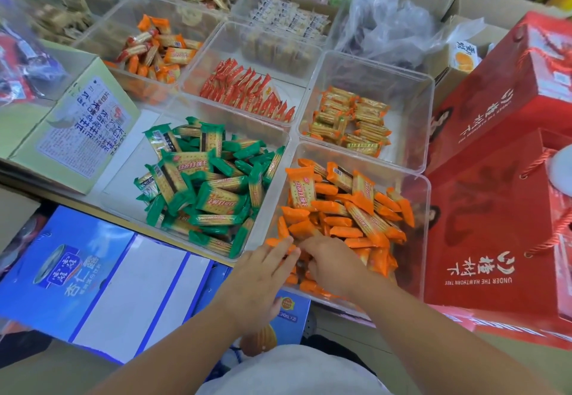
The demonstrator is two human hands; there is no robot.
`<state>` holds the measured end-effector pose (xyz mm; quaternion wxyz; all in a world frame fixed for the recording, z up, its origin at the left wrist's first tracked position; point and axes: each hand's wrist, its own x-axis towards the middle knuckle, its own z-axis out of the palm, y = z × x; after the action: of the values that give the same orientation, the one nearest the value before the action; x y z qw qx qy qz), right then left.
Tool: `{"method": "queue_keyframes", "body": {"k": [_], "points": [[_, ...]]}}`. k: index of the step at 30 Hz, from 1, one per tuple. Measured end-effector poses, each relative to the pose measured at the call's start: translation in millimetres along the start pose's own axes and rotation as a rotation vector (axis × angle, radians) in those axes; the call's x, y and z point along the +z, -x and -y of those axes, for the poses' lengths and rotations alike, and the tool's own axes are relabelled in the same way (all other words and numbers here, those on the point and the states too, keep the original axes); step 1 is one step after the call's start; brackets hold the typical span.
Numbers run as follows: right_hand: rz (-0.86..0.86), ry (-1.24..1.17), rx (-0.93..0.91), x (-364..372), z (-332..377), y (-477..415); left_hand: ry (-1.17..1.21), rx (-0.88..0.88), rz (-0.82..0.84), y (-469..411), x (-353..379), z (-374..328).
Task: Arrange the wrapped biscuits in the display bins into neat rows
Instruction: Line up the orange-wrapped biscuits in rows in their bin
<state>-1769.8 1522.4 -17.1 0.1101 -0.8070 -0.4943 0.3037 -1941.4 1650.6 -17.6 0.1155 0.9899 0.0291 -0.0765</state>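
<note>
- The orange bin (371, 162), a clear tub, is filled with orange packets (346, 208) heaped loosely at all angles, not in rows.
- The left hand (263, 270) is laid over the near left corner of the orange bin. Its fingers (284, 246) are held straight and released, resting on the packets there.
- The right hand (335, 267) is reached into the near side of the orange bin, just beside the left hand. Its fingers are pushed in among the packets, so whether anything is grasped cannot be told.
- Green packets (204, 190) are piled untidily in the green bin (123, 184), which is set just beside the left wall of the orange bin.
- Gold packets (349, 122) are laid, partly lined up, in the gold bin (377, 66) just behind the orange bin.
- Red packets (247, 91) are stood in slanted rows in the red bin (289, 89), behind and to the left of the orange bin.
- Red boxes (495, 208) are stacked just to the right of the orange bin.
- A blue box (93, 270) is seen to the near left of the orange bin.
</note>
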Motion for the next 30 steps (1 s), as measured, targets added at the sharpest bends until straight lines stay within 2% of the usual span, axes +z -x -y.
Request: {"method": "queue_keyframes", "body": {"k": [3, 8, 12, 15, 22, 27, 30], "points": [[0.02, 0.198, -0.043, 9, -2, -2, -0.078, 0.02, 0.089, -6, -4, 0], [0.087, 0.384, 0.032, 22, 5, -13, -0.149, 0.021, 0.031, -4, -5, -5], [0.18, 0.492, -0.001, 19, 5, -16, -0.117, -0.03, 0.11, -4, -4, 4], [0.242, 0.551, -0.027, 14, 3, -19, -0.162, 0.017, 0.158, -2, -7, 9], [0.312, 0.706, -0.043, 7, 1, -5, -0.152, 0.048, 0.027, -1, -2, 10], [0.33, 0.712, 0.021, -1, 0, 3, -0.106, -0.038, 0.109, -3, 5, 6], [0.259, 0.528, 0.082, -8, 4, 0, -0.086, -0.068, 0.078, -6, 6, 3]]}}
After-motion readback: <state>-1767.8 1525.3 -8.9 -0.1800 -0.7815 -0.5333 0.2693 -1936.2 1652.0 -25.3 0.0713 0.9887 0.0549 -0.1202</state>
